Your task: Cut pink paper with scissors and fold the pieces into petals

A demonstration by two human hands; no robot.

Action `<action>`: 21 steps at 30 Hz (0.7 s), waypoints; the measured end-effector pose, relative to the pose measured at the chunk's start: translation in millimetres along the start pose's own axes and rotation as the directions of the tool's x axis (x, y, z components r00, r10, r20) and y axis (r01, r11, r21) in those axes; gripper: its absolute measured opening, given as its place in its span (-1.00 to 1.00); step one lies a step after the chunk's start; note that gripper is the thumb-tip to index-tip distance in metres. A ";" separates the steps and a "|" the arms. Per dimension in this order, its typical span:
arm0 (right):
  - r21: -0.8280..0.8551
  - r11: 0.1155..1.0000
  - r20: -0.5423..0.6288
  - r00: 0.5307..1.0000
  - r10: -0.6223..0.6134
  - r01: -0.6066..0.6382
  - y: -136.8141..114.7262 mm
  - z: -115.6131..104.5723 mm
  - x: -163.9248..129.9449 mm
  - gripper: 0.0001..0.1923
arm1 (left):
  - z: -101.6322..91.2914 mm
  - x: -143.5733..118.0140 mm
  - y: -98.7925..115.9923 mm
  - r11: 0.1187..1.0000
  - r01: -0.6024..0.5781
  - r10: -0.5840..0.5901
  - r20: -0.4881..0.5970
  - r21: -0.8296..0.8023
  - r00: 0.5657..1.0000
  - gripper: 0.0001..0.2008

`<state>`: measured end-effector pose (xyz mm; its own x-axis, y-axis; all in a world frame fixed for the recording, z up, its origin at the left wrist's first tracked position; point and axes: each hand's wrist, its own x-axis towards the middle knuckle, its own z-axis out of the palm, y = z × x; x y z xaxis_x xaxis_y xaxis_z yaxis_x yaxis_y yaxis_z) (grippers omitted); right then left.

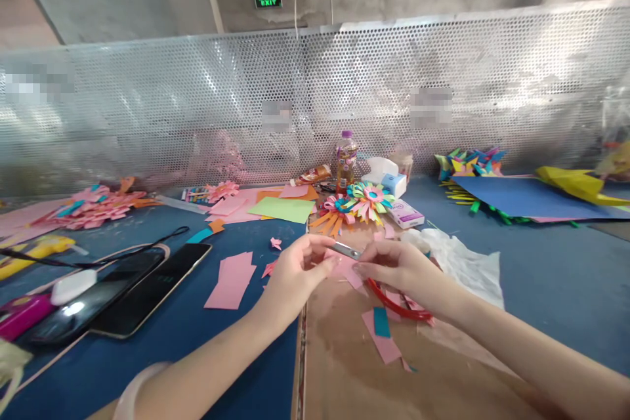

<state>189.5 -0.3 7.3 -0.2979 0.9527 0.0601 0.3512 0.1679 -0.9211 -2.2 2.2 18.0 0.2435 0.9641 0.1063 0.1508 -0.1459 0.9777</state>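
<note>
Scissors with a metal blade point(346, 250) and a red handle point(396, 304) are between my hands, over the brown board. My right hand point(396, 266) is closed around them near the pivot, and its palm hides part of the handle. My left hand point(302, 262) pinches at the blade's far end, with a pink paper piece point(348, 270) at its fingertips. How the paper sits against the blade is partly covered by fingers. Below lie a pink paper strip point(386, 344) and a small teal paper piece point(380, 322).
Pink sheets point(230, 282) and phones point(152, 295) lie to the left. Behind my hands are paper flowers point(369, 200), a green sheet point(283, 209), a drink bottle point(346, 164) and a tissue pack point(394, 182). Crumpled white tissue point(467, 262) and a blue sheet point(531, 197) are at right.
</note>
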 end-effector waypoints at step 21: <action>-0.757 0.651 -0.111 0.992 -0.052 -0.050 17.1 -24.9 6.3 -0.72 | -3.9 4.5 -0.6 0.992 0.090 -0.092 -0.020 -0.093 0.996 -0.81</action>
<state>215.7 14.9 1.5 -0.2155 0.9649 0.1501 0.9158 0.2530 -0.3118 -4.9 7.5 18.7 0.2098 0.9776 0.0192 0.0827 -0.0373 0.9959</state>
